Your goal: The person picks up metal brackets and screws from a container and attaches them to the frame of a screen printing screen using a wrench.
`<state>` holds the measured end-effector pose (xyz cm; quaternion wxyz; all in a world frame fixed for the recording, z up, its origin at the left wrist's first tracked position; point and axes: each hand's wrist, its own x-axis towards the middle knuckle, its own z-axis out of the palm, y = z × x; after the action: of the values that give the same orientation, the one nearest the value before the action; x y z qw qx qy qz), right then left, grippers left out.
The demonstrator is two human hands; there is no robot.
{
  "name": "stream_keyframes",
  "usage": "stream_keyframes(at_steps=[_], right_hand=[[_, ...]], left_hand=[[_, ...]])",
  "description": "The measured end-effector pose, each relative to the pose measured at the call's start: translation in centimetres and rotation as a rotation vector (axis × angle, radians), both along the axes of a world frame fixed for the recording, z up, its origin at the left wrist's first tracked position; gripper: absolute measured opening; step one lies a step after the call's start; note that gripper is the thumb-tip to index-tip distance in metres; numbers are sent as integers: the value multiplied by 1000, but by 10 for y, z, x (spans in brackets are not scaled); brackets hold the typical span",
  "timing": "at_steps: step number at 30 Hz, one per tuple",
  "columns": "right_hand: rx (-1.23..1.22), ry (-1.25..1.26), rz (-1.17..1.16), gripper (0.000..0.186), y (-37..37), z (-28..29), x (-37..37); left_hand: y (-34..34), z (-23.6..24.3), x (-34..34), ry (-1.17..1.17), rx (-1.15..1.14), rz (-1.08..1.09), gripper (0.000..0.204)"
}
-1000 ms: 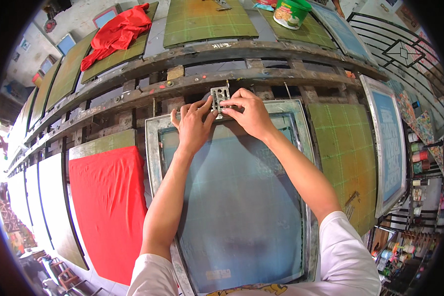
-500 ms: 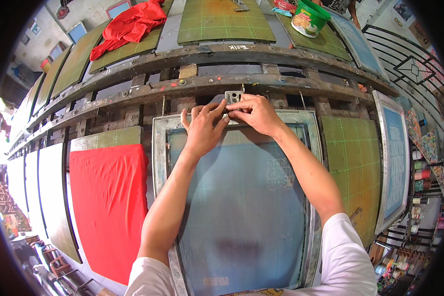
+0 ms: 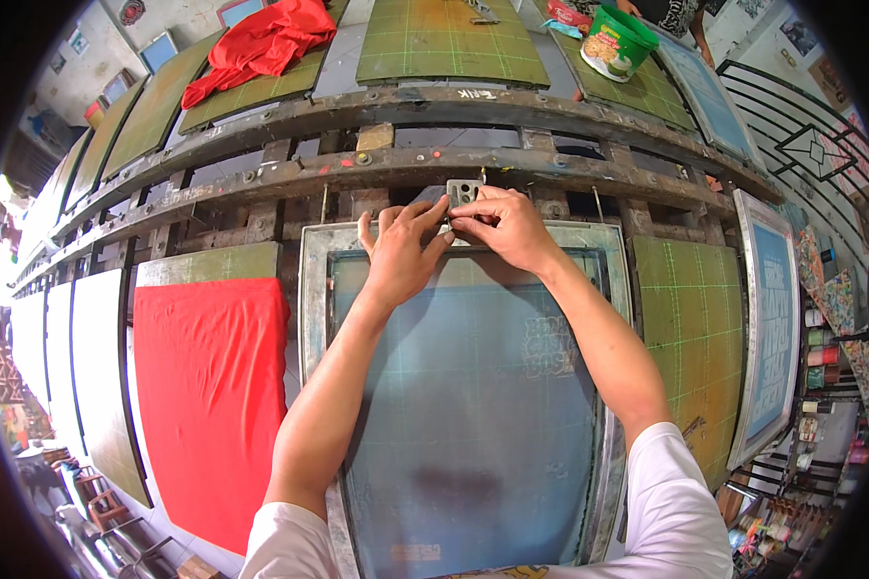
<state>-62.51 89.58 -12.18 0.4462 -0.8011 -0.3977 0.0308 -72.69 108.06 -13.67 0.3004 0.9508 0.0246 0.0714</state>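
Observation:
A silver metal bracket with several holes (image 3: pixel 463 192) sits at the top middle of a large metal-framed screen (image 3: pixel 473 386) with blue-grey mesh. My left hand (image 3: pixel 406 246) holds the bracket's left side with thumb and forefinger, its outer fingers bent over the top of the frame. My right hand (image 3: pixel 507 232) is closed in a pinch against the front of the bracket; whatever small piece lies between its fingertips is hidden. Both forearms reach over the mesh from the lower edge.
Steel rails (image 3: pixel 338 171) cross behind. Green gridded boards (image 3: pixel 686 328) flank the screen; red fabric (image 3: pixel 208 396) covers the left one. Another screen (image 3: pixel 766 328) stands right. Across the rails lie red cloth (image 3: pixel 261 43), a green bucket (image 3: pixel 618 43) and a co-worker's arm (image 3: pixel 700 43). A rack of spools (image 3: pixel 821 357) is far right.
The camera view has shifted, so the scene sits further right and the bracket slightly lower. My hands stay at the bracket, with the right fingertips now lower on it, covering more.

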Motion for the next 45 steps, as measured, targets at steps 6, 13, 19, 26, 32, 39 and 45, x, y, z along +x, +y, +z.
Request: stream_keyframes(at_steps=[6, 13, 19, 26, 32, 39, 45], right_hand=[[3, -178, -39, 17, 5, 1, -5], [25, -154, -61, 16, 5, -7, -4], [34, -186, -18, 17, 2, -8, -3], [16, -184, -88, 16, 6, -6, -4], [19, -231, -100, 16, 6, -7, -5], [24, -179, -2, 15, 4, -8, 0], [-4, -238, -51, 18, 3, -7, -1]], left_hand=[[1, 0, -1, -13, -11, -11, 55], [0, 0, 0, -34, -25, -3, 52], [0, 0, 0, -28, -14, -1, 53], [0, 1, 0, -21, -18, 1, 54], [0, 1, 0, -23, -15, -3, 54], [2, 1, 1, -2, 8, -5, 56], [1, 2, 0, -7, 7, -7, 57]])
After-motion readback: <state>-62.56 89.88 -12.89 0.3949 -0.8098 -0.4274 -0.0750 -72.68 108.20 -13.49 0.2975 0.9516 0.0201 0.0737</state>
